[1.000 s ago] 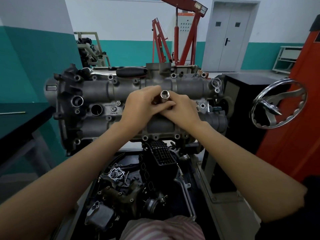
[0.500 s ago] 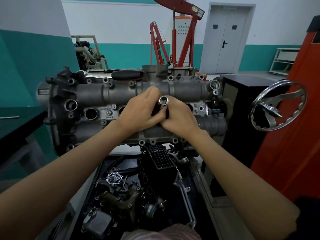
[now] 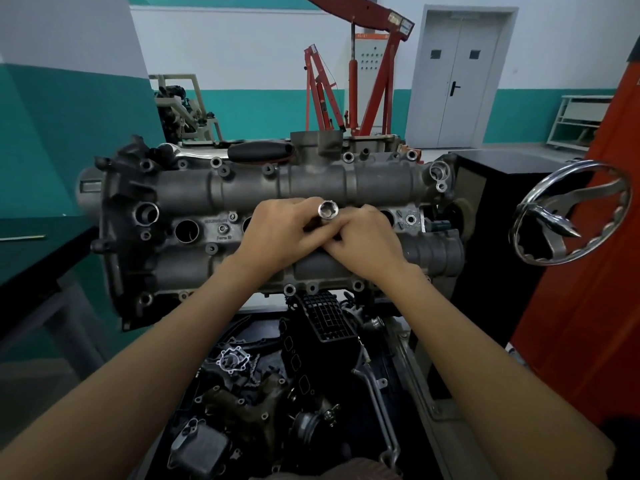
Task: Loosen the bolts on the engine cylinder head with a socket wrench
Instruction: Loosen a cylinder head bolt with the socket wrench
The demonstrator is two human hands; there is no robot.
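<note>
Mid-frame, left hand [image 3: 277, 233] and right hand [image 3: 363, 240] – pressed together – pinch a shiny round metal socket [image 3: 328, 209] (open end up) over the bumpy grey metal engine cylinder head [image 3: 214, 195].

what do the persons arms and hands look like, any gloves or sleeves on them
Both the left hand and the right hand are bare: no gloves, rings or watch show. Both forearms are uncovered up to the frame edge, with no sleeves or markings visible.

Auto workshop, red engine hoist [image 3: 363, 74], engine on stand [image 3: 277, 202]
</note>
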